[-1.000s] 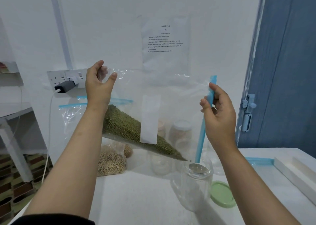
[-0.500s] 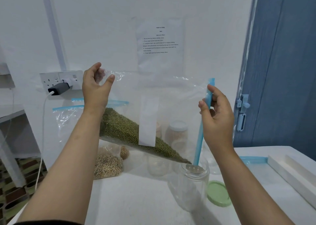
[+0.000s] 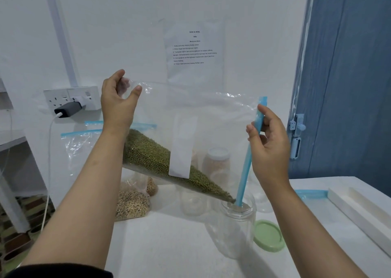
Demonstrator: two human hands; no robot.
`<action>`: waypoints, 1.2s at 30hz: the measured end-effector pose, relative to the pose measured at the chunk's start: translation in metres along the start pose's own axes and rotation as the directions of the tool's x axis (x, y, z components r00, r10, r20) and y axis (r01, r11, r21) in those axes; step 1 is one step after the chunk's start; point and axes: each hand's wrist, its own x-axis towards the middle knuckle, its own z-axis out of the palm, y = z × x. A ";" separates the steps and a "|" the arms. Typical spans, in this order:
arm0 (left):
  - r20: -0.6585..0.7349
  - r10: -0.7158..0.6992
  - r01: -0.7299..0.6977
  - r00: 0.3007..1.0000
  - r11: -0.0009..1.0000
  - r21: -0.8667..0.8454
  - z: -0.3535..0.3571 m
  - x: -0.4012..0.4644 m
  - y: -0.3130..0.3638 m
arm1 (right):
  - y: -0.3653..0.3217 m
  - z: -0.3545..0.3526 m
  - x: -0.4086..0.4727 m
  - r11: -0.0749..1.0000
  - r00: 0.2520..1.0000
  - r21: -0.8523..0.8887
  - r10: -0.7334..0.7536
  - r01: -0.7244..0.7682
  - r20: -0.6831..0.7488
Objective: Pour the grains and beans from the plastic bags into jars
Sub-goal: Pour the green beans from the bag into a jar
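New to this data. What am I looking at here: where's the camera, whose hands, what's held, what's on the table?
No robot: a person's bare hands, filmed by one wide-angle camera on their head, looking down. The left hand pinches the bottom corner of a clear zip bag of green beans, raised high. The right hand holds its blue zip edge, whose low end sits at the mouth of an open clear jar. On the white table: a green lid, another bag of pale grains, more jars behind.
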 end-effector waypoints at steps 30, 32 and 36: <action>0.016 0.124 -0.124 0.992 0.990 0.072 0.016 0.010 0.005 | 0.018 0.000 0.001 0.988 0.997 0.137 0.069 -0.074 0.037; 0.018 0.128 -0.129 0.992 0.989 0.074 0.016 0.011 0.006 | 0.018 0.000 0.001 0.988 0.997 0.135 0.067 -0.071 0.035; 0.020 0.117 -0.118 0.993 0.991 0.059 0.017 0.009 0.007 | 0.018 -0.001 0.001 0.987 0.997 0.143 0.068 -0.072 0.035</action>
